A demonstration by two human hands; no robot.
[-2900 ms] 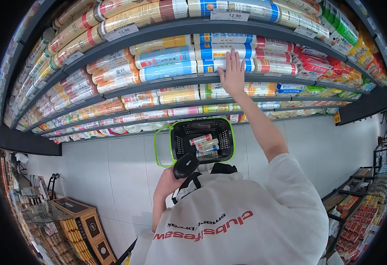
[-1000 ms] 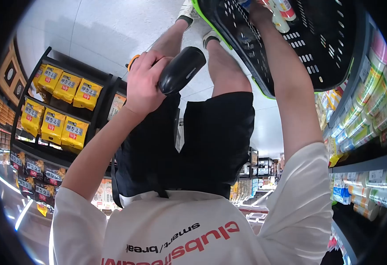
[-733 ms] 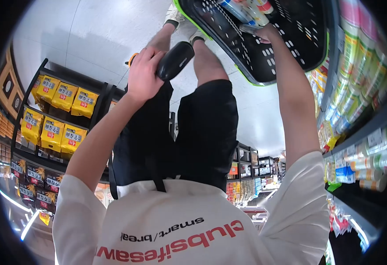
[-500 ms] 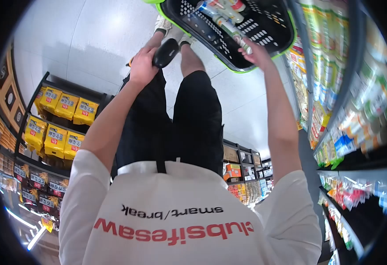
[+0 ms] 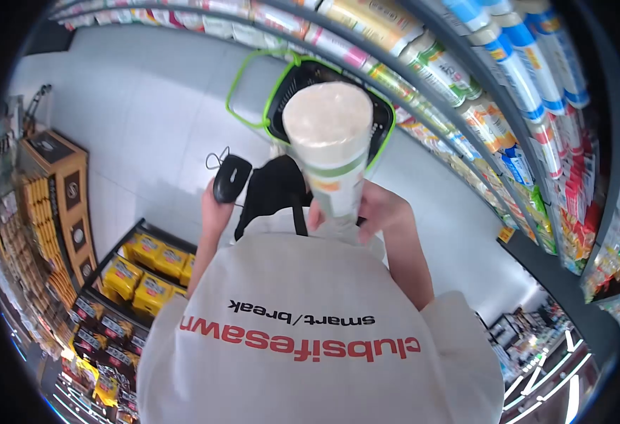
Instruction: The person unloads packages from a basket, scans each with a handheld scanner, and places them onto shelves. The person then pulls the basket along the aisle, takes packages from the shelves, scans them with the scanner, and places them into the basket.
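Observation:
My right hand point(image 5: 356, 212) is closed around the lower end of a cylindrical package point(image 5: 335, 148) with a pale top and a green band, held up close to the camera. Behind that package, a black basket point(image 5: 290, 90) with a green rim stands on the floor, and the package hides most of its inside. My left hand point(image 5: 217, 206), low on the left, is wrapped round a black rounded device point(image 5: 232, 178). A thin loop sticks out beside the device.
Shelves of cylindrical packages point(image 5: 511, 67) curve across the top and right. At lower left stands a rack of yellow packets point(image 5: 153, 293), with a wooden display unit point(image 5: 69, 191) beyond it. Pale floor point(image 5: 144, 120) runs between them.
My right hand has lifted the green-banded package out of the basket and up towards the camera. My left hand still holds the black device. The view has swung back towards the shelves.

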